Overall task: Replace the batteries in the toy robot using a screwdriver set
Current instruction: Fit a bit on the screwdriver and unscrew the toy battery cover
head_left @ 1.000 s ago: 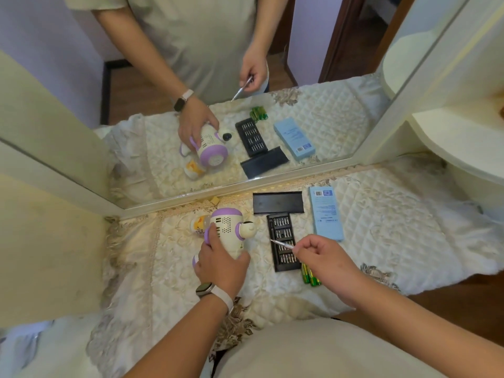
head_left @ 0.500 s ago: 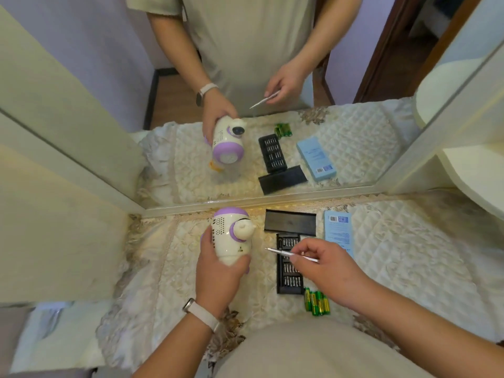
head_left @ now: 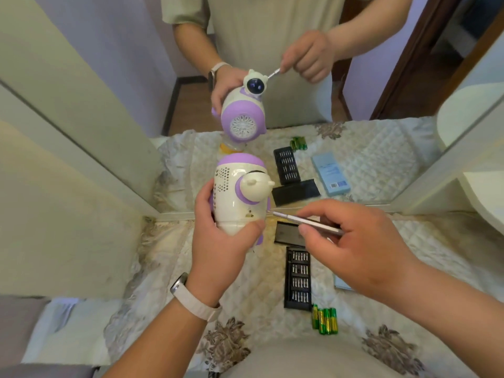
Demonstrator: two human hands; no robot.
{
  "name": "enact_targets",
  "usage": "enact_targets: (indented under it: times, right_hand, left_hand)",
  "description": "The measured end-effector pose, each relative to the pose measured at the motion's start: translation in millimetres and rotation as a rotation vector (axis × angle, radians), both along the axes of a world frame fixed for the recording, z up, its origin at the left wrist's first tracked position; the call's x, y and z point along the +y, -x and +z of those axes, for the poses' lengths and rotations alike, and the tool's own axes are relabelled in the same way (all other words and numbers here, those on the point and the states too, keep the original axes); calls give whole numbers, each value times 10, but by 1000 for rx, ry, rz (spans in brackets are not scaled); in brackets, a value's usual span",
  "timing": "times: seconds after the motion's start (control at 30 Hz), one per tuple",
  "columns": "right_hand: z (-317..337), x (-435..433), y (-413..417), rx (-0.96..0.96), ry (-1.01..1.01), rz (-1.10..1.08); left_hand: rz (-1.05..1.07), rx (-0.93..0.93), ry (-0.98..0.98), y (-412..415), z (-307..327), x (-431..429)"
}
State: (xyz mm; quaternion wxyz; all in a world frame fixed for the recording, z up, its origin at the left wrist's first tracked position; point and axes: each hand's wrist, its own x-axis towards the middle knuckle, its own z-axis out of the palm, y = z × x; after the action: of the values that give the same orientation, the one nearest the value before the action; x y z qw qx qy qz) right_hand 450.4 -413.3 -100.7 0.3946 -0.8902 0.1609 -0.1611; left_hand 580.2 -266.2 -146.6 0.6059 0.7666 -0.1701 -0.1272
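Mirror (head_left: 122, 77) fills upper frame; quilted cloth (head_left: 245, 290) covers the lower half.

Right hand (head_left: 362, 249), centre right, pinches the screwdriver (head_left: 302, 220) between thumb and fingers. Left hand (head_left: 218, 249), centre, is wrapped round the robot's (head_left: 237, 197) lower body and holds it off the cloth, at frame centre just before the mirror.

Robot: white shell, purple cap, dotted grille on left flank, small eared head jutting right. Long axis near vertical in frame, purple end up toward the mirror.

Bit tray (head_left: 298, 279) lies lower centre right. Screwdriver slants up-left, tip at the robot's right side; contact uncertain. Green batteries (head_left: 324, 320) lie just below the tray.
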Motion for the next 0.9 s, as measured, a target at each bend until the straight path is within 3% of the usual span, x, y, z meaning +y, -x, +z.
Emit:
enact_targets:
  times: [0.27,0.57,0.9]
  right_hand:
    - [231,138,-53,-115,186,-26]
    - [347,255,-49,-229,181,-75]
    - [354,268,0,-225,191,-94]
  left_hand:
    - [1,-183,26,26,366,-2]
    - [-4,-236,20,-8,527,20]
    - [-35,-262,13,29,545,-5]
